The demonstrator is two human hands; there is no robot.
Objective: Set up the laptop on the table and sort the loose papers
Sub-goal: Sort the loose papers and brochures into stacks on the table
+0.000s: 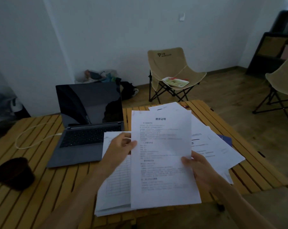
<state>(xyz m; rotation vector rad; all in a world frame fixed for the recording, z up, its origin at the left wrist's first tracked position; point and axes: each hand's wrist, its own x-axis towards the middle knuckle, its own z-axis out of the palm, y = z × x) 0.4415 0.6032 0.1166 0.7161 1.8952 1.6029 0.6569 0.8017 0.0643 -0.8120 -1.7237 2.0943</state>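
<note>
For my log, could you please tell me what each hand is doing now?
Left hand: pinches the printed sheet at its left edge.
Right hand: holds the same sheet's right edge.

The held sheet (pixel 163 156) hides most of the papers (pixel 212 151) behind it. Its small print is too blurry to read. The laptop (pixel 90 123) hides the worktop (pixel 40 187) behind it.

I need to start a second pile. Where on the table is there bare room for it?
Bare slats lie in front of the laptop, between the dark cup and the table-printed sheets at the near edge. The right half is crowded with fanned loose papers. The white cable loops left of the laptop.
</note>
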